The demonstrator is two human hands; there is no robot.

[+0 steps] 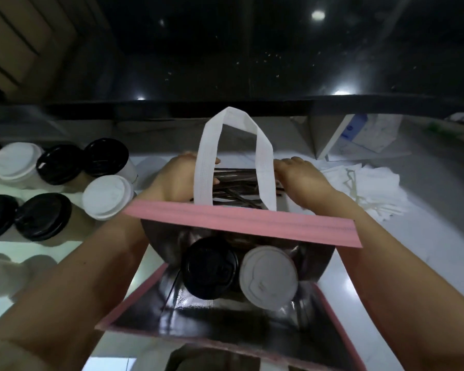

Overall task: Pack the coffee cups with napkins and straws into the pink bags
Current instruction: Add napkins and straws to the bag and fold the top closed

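Soft bag (pixel 241 226) would likely sag under two cups (pixel 269 277) — lift by the handle (pixel 206 167). Left hand (pixel 172 180) and right hand (pixel 299 175) reach the straws (pixel 237 183); fingers mostly hidden — grip unclear.

The pale counter (pixel 426 250) bears the pink bag (pixel 241 226) just on your side of your grip, and dark straws (pixel 236 183) lie between your left hand (pixel 172 180) and right hand (pixel 300 178). Lidded cups (pixel 107 196), black tops and white mixed, stand left of your left hand. White napkins (pixel 373 183) lie loosely heaped right of your right hand.
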